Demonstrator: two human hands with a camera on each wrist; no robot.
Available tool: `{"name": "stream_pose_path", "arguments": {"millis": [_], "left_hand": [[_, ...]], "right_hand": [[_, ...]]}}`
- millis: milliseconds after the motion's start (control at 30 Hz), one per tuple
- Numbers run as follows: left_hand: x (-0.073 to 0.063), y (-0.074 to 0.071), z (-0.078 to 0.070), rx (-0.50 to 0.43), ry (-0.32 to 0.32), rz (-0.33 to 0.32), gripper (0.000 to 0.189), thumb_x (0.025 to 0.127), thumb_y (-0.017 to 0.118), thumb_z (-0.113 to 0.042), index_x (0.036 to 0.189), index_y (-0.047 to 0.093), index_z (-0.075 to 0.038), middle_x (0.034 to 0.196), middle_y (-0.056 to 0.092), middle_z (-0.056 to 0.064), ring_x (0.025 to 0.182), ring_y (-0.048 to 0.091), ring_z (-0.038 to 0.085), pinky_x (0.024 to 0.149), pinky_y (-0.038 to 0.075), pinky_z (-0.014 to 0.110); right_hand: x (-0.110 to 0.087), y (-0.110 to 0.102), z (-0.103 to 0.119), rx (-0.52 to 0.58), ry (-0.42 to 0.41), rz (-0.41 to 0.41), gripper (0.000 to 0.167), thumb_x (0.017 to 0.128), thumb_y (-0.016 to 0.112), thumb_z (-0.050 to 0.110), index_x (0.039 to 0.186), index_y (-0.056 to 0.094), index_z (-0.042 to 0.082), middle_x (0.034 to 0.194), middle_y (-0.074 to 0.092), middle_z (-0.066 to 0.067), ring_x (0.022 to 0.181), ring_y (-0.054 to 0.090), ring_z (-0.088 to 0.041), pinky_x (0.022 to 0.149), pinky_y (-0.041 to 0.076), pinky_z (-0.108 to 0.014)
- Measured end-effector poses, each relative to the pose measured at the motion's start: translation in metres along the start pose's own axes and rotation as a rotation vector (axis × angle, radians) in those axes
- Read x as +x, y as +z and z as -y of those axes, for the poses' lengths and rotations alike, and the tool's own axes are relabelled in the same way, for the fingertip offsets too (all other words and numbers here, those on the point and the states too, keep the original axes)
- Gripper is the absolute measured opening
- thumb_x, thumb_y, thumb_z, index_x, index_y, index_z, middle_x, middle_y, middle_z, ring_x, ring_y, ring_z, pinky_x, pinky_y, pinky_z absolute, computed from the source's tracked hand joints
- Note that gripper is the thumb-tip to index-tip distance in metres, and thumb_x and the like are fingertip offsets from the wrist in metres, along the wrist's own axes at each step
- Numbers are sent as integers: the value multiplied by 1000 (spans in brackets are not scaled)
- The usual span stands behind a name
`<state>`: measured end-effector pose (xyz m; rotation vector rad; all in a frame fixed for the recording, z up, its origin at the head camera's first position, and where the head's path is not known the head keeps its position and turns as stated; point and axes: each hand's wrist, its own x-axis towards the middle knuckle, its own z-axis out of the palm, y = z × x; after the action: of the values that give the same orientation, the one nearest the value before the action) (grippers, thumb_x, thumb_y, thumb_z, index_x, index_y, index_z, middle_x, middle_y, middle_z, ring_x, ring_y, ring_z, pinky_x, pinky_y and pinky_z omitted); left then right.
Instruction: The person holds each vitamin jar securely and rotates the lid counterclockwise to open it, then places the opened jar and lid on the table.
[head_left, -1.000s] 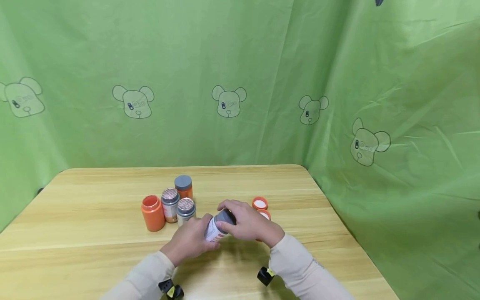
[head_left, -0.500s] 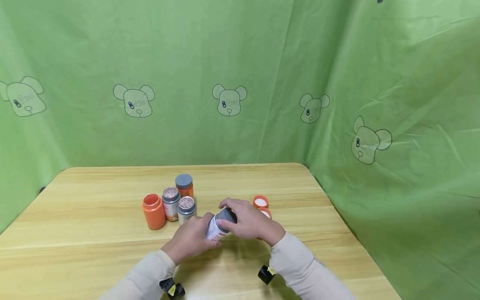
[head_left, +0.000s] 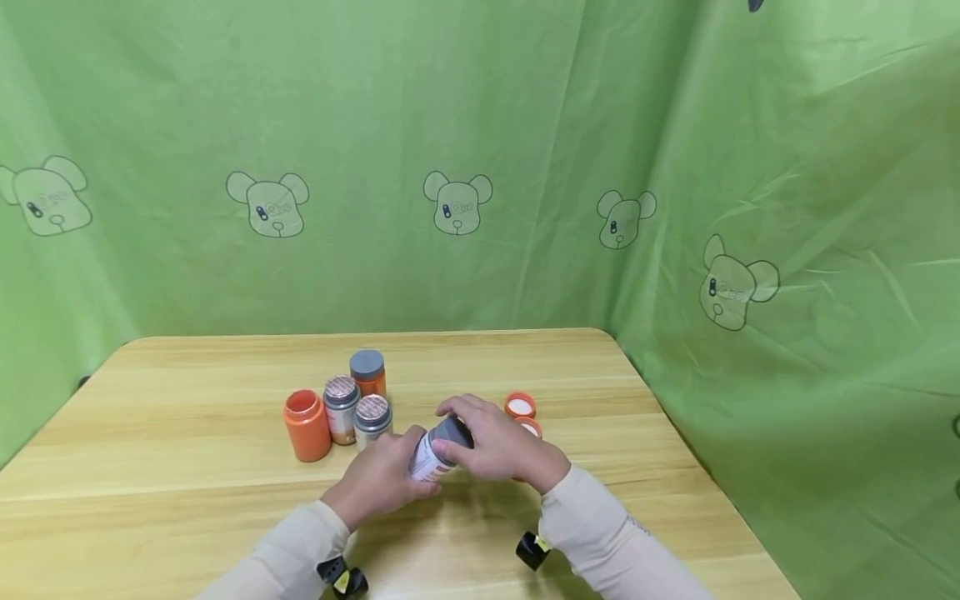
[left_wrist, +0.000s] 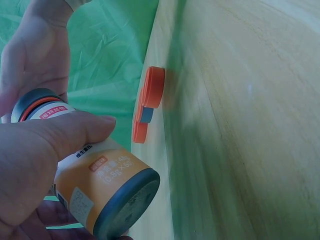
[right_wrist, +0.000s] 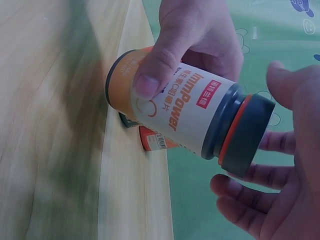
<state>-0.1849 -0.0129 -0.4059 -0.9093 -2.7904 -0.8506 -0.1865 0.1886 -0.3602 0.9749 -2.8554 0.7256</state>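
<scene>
My left hand (head_left: 381, 477) grips a supplement bottle (head_left: 432, 460) round its body, thumb laid across the label. The bottle is tilted above the table, its dark grey cap (right_wrist: 248, 135) toward my right hand (head_left: 491, 442). In the right wrist view, an orange band shows just under the cap. My right hand is spread around the cap; its thumb (right_wrist: 280, 82) stands apart from it there, and its fingers pass partly behind it. Whether those fingertips touch the cap is hidden.
Left of my hands stand an open orange bottle (head_left: 307, 432), two foil-sealed bottles (head_left: 341, 415) (head_left: 372, 421) and an orange bottle with a grey lid (head_left: 368, 372). At the right lie orange lids (head_left: 520, 406) and a blue-grey lid (left_wrist: 146, 115). Green curtain (head_left: 375, 100) borders the wooden table (head_left: 187, 500).
Both hands and the bottle keep nearly the same place and tilt. Only a slight shift of the whole head view shows.
</scene>
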Motion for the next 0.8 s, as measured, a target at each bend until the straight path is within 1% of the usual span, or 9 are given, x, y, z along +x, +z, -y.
{"name": "stream_pose_path", "arguments": {"millis": [100, 200, 400, 467, 567, 667, 800], "left_hand": [[0, 0, 0, -4, 3, 3, 53, 70, 86, -31, 106, 58, -3, 78, 61, 2, 64, 56, 11, 55, 47, 28], [-1, 0, 0, -5, -1, 5, 53, 70, 86, -31, 106, 59, -3, 78, 60, 1, 64, 55, 11, 54, 46, 28], [0, -1, 0, 0, -7, 0, 52, 70, 86, -32, 104, 58, -3, 76, 59, 0, 63, 54, 11, 53, 45, 28], [0, -1, 1, 2, -12, 1, 53, 69, 86, -32, 104, 59, -3, 76, 59, 1, 63, 54, 11, 54, 45, 28], [0, -1, 1, -1, -15, 2, 53, 70, 86, -32, 105, 59, -3, 76, 59, 1, 63, 54, 11, 54, 46, 29], [0, -1, 1, -6, -12, 6, 53, 69, 86, -32, 105, 59, -3, 77, 60, 1, 64, 55, 12, 55, 46, 29], [0, -1, 1, -4, -15, 16, 54, 70, 86, -32, 106, 59, -3, 79, 61, 2, 65, 56, 12, 56, 47, 29]], "right_hand": [[0, 1, -1, -7, 18, 1, 41, 96, 57, 43, 123, 55, 13, 112, 60, -2, 86, 55, -13, 70, 47, -27], [0, 0, 0, 1, 24, 20, 40, 95, 58, 41, 125, 54, 14, 112, 60, -2, 86, 55, -12, 70, 47, -27], [-1, 0, 0, 11, -8, 36, 42, 91, 64, 29, 128, 52, 12, 120, 56, -2, 95, 55, -14, 79, 48, -29], [-1, -1, 0, 13, -19, 32, 43, 90, 65, 28, 128, 52, 11, 121, 55, -2, 96, 55, -14, 81, 48, -30], [-1, 0, 0, 6, -4, 23, 43, 92, 62, 35, 128, 52, 12, 122, 55, -3, 96, 54, -14, 80, 47, -30], [0, 0, -1, 2, 24, 17, 43, 95, 58, 43, 126, 53, 14, 117, 58, -3, 92, 55, -13, 76, 48, -29], [1, 0, -1, 23, 29, 31, 40, 96, 57, 42, 124, 54, 13, 111, 60, -2, 87, 56, -12, 71, 48, -26]]}}
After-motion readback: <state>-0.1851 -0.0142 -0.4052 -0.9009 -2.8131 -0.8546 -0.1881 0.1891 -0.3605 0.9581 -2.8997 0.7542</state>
